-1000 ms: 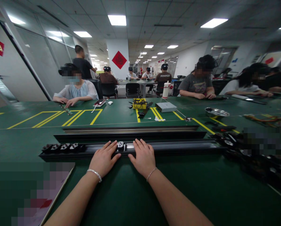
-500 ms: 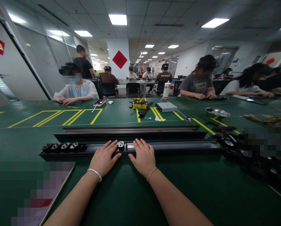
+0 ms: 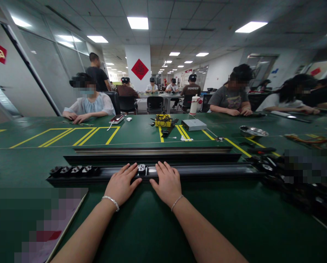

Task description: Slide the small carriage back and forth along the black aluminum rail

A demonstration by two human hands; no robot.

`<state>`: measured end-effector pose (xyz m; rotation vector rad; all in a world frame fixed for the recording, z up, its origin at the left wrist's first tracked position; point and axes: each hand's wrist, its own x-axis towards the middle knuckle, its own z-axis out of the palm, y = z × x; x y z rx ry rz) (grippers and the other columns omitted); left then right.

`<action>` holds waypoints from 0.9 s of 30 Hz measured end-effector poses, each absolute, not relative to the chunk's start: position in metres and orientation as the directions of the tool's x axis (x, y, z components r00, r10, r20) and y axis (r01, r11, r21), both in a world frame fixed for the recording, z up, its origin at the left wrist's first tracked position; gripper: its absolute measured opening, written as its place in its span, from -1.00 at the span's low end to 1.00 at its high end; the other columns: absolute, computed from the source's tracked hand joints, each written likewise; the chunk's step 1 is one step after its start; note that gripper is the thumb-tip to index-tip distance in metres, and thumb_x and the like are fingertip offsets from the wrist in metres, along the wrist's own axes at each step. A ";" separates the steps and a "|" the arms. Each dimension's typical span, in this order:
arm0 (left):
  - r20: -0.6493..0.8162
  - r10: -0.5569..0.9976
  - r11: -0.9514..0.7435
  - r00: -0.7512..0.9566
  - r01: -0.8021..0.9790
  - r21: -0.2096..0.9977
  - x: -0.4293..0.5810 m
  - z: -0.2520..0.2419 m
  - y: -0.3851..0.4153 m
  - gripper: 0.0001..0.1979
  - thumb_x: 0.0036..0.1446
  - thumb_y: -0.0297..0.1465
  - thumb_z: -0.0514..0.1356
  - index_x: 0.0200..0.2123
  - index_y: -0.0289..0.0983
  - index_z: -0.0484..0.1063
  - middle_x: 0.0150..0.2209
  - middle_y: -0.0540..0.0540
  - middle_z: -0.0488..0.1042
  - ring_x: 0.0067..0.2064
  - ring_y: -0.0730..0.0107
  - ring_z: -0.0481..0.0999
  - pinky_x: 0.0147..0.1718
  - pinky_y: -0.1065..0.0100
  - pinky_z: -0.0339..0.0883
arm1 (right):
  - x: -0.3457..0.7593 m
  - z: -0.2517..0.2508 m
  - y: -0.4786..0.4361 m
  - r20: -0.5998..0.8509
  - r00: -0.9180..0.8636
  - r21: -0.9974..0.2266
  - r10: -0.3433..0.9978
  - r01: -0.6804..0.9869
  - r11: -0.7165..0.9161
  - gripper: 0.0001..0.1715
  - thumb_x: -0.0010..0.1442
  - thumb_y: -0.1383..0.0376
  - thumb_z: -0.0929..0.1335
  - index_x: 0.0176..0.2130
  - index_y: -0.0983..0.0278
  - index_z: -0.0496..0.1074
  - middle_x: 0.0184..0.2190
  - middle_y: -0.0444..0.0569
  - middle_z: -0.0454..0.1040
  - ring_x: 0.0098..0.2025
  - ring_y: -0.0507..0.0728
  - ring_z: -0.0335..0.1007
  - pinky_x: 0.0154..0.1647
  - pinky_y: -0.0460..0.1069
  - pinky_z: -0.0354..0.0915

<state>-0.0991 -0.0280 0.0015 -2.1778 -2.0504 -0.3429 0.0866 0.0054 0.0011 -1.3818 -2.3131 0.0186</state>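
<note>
My left hand (image 3: 121, 184) and my right hand (image 3: 166, 182) lie flat, fingers stretched out, on the near edge of a long black rail (image 3: 213, 171) that runs across the green table (image 3: 152, 223). Between the fingertips of both hands a small black-and-white part (image 3: 141, 169) sits in the rail's channel. Several similar parts (image 3: 72, 171) are lined up in the rail at its left end. A second long dark rail (image 3: 152, 154) lies just behind the first.
A pile of black parts (image 3: 265, 166) lies at the right end of the rail. Farther back are a metal bowl (image 3: 253, 130), a grey box (image 3: 193, 124) and a yellow object (image 3: 162, 120). Other people sit at the table's far side. A blurred sheet (image 3: 48, 226) lies at front left.
</note>
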 end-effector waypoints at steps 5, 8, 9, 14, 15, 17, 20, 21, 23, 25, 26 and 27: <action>0.262 0.964 -0.074 0.055 0.995 0.065 -0.100 0.001 -0.028 -0.49 0.10 -0.10 -0.10 0.10 -0.13 0.14 0.16 0.06 0.14 0.19 0.27 0.05 0.06 0.17 0.06 | 0.087 0.002 0.005 0.359 -0.406 -0.217 0.840 0.839 0.498 -0.38 0.11 0.03 0.17 0.11 0.24 0.15 0.15 -0.02 0.11 0.19 0.18 -0.13 0.06 0.08 -0.13; 0.256 0.965 -0.072 0.052 0.995 0.069 -0.099 0.002 -0.029 -0.49 0.10 -0.09 -0.10 0.10 -0.11 0.14 0.17 0.06 0.13 0.19 0.26 0.05 0.05 0.16 0.08 | 0.087 0.003 0.004 0.356 -0.403 -0.219 0.843 0.841 0.495 -0.37 0.11 0.03 0.17 0.11 0.23 0.15 0.15 -0.04 0.11 0.18 0.17 -0.12 0.07 0.07 -0.13; 0.252 0.966 -0.069 0.049 0.995 0.073 -0.099 0.002 -0.029 -0.49 0.09 -0.09 -0.09 0.10 -0.10 0.14 0.17 0.06 0.13 0.19 0.25 0.05 0.04 0.16 0.09 | 0.087 0.003 0.004 0.352 -0.402 -0.218 0.846 0.843 0.491 -0.37 0.11 0.03 0.17 0.11 0.23 0.15 0.15 -0.04 0.11 0.18 0.17 -0.13 0.07 0.07 -0.13; 0.243 0.969 -0.057 0.040 0.996 0.064 -0.098 0.004 -0.029 -0.50 0.10 -0.10 -0.09 0.10 -0.09 0.14 0.17 0.05 0.13 0.19 0.23 0.04 0.03 0.15 0.11 | 0.086 0.003 0.004 0.338 -0.404 -0.219 0.850 0.844 0.489 -0.37 0.11 0.03 0.17 0.12 0.23 0.14 0.16 -0.03 0.10 0.19 0.18 -0.14 0.07 0.08 -0.14; 0.243 0.969 -0.058 0.042 0.997 0.059 -0.098 0.004 -0.029 -0.50 0.10 -0.10 -0.09 0.10 -0.10 0.14 0.17 0.05 0.13 0.19 0.24 0.04 0.03 0.15 0.11 | 0.086 0.003 0.004 0.343 -0.404 -0.222 0.848 0.842 0.491 -0.37 0.11 0.03 0.17 0.11 0.24 0.14 0.16 -0.03 0.10 0.19 0.18 -0.14 0.07 0.08 -0.14; 0.243 0.969 -0.059 0.045 0.997 0.053 -0.097 0.004 -0.029 -0.50 0.10 -0.10 -0.09 0.09 -0.09 0.15 0.17 0.06 0.13 0.19 0.24 0.05 0.03 0.16 0.11 | 0.086 0.001 0.005 0.359 -0.405 -0.226 0.841 0.837 0.499 -0.37 0.11 0.03 0.17 0.11 0.24 0.15 0.16 -0.03 0.10 0.18 0.18 -0.13 0.07 0.08 -0.14; 0.245 0.968 -0.062 0.048 0.997 0.049 -0.097 0.004 -0.029 -0.50 0.10 -0.10 -0.09 0.09 -0.10 0.16 0.17 0.06 0.13 0.19 0.25 0.05 0.03 0.17 0.11 | 0.086 -0.001 0.005 0.376 -0.407 -0.224 0.832 0.832 0.508 -0.37 0.11 0.03 0.17 0.11 0.24 0.15 0.15 -0.04 0.11 0.18 0.17 -0.13 0.06 0.07 -0.14; 0.248 0.967 -0.064 0.051 0.997 0.048 -0.097 0.004 -0.029 -0.50 0.10 -0.10 -0.09 0.09 -0.10 0.16 0.17 0.06 0.13 0.19 0.25 0.05 0.03 0.18 0.10 | 0.086 -0.001 0.005 0.377 -0.407 -0.224 0.832 0.832 0.508 -0.37 0.11 0.03 0.17 0.11 0.24 0.15 0.15 -0.04 0.11 0.18 0.17 -0.13 0.06 0.07 -0.14; 0.253 0.966 -0.069 0.055 0.996 0.048 -0.098 0.004 -0.029 -0.50 0.10 -0.10 -0.09 0.09 -0.11 0.15 0.17 0.06 0.12 0.19 0.25 0.04 0.04 0.17 0.10 | 0.087 0.000 0.005 0.371 -0.406 -0.224 0.835 0.833 0.505 -0.37 0.11 0.03 0.17 0.11 0.24 0.14 0.15 -0.04 0.11 0.18 0.17 -0.13 0.07 0.07 -0.14; 0.251 0.967 -0.068 0.053 0.996 0.052 -0.098 0.004 -0.029 -0.50 0.10 -0.10 -0.09 0.09 -0.11 0.15 0.17 0.06 0.13 0.19 0.25 0.04 0.04 0.16 0.09 | 0.086 0.001 0.005 0.360 -0.404 -0.223 0.841 0.838 0.498 -0.36 0.11 0.03 0.18 0.11 0.24 0.14 0.15 -0.03 0.11 0.18 0.17 -0.14 0.07 0.08 -0.14; 0.247 0.968 -0.065 0.050 0.996 0.055 -0.098 0.004 -0.029 -0.50 0.09 -0.10 -0.08 0.09 -0.11 0.15 0.17 0.06 0.13 0.19 0.25 0.04 0.03 0.16 0.10 | 0.086 0.001 0.005 0.353 -0.404 -0.222 0.844 0.840 0.495 -0.36 0.10 0.03 0.18 0.11 0.24 0.14 0.16 -0.02 0.11 0.18 0.18 -0.14 0.07 0.08 -0.15; 0.242 0.969 -0.064 0.048 0.996 0.057 -0.098 0.004 -0.029 -0.50 0.09 -0.10 -0.08 0.09 -0.11 0.15 0.17 0.05 0.13 0.19 0.25 0.04 0.03 0.16 0.10 | 0.086 0.002 0.005 0.347 -0.404 -0.222 0.847 0.842 0.492 -0.37 0.10 0.03 0.18 0.11 0.23 0.14 0.16 -0.02 0.10 0.18 0.18 -0.14 0.07 0.08 -0.15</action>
